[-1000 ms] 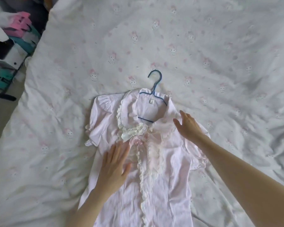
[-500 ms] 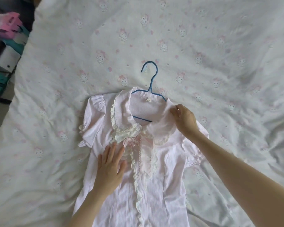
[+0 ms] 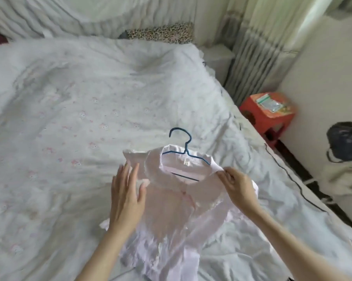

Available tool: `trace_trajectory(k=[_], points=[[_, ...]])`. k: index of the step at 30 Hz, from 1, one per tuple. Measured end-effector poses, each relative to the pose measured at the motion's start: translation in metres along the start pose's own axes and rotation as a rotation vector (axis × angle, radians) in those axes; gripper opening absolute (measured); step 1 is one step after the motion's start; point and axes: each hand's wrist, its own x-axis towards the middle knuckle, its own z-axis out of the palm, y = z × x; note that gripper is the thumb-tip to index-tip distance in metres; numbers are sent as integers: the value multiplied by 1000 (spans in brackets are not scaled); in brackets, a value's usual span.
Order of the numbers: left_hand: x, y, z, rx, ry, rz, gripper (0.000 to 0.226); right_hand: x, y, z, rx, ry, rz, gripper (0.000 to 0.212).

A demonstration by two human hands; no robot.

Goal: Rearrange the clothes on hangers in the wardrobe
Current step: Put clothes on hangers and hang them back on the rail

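A pink frilled blouse (image 3: pixel 171 209) on a blue wire hanger (image 3: pixel 183 154) lies on the bed (image 3: pixel 69 118). The left hand (image 3: pixel 126 196) rests on its shoulder with fingers straight and spread. The right hand (image 3: pixel 239 186) pinches the collar just right of the hanger.

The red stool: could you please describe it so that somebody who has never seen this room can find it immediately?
Start from the large bed with the white printed cover and go to its right edge. There, on the floor between the bed and the pale wall, stands the red stool, with a small clear packet lying on its top. It is the only bright red thing there; the bag nearby is dark.
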Motion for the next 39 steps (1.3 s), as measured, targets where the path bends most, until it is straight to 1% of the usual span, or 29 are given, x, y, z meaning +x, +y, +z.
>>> trace_trajectory(k=[2, 3, 6, 8, 11, 14, 16, 18, 20, 22, 23, 24, 26, 28, 29, 32, 33, 34, 36, 37, 39], points=[[12, 55, 6, -37, -28, 135, 52, -30, 16, -59, -18, 96, 17, 23], [16, 84, 9, -65, -49, 205, 54, -46, 24, -89, -23, 155, 22, 21], [15, 173, 20, -105, -97, 429, 56, -100, 49, -172, -2, 347, 38, 21], [6, 237, 26, -119, -121, 553, 51, -142, 68, -223, 23, 448, 78, 22], [-18, 334, 37, -162, -96, 763, 45, -214, 97, -289, 19, 580, 140, 25], [-68, 419, 54, -300, -129, 872, 37, -294, 126, -344, -12, 732, 248, 14], [-110, 466, 67, -390, -181, 923, 37, -348, 145, -374, -81, 850, 327, 5], [-151, 509, 75, -472, -272, 985, 34, -402, 158, -396, -214, 946, 418, 13], [-192, 546, 84, -540, -365, 1044, 27, -456, 167, -410, -319, 1003, 502, 29], [-232, 580, 91, -591, -466, 1115, 34, -508, 174, -418, -386, 1041, 581, 41], [-251, 596, 94, -618, -524, 1154, 37, -534, 177, -420, -421, 1072, 630, 42], [-271, 612, 96, -643, -585, 1187, 35, -559, 178, -421, -459, 1096, 684, 40], [-310, 639, 99, -675, -704, 1249, 23, -605, 174, -419, -508, 1104, 817, 32], [-348, 660, 98, -723, -813, 1306, 24, -647, 165, -412, -531, 1140, 940, 27], [-368, 669, 95, -757, -874, 1335, 27, -668, 159, -404, -553, 1180, 1000, 31], [-424, 687, 80, -821, -1047, 1422, 33, -719, 133, -374, -653, 1311, 1168, 52], [-441, 692, 76, -837, -1081, 1470, 33, -733, 123, -363, -678, 1346, 1224, 53], [-458, 696, 71, -848, -1110, 1523, 31, -744, 112, -354, -704, 1378, 1282, 50], [-492, 701, 65, -889, -1168, 1616, 22, -762, 88, -337, -758, 1453, 1402, 43], [-509, 702, 61, -917, -1186, 1654, 18, -770, 78, -329, -774, 1489, 1458, 42], [-541, 701, 50, -952, -1209, 1737, 16, -781, 56, -313, -813, 1559, 1576, 40]])
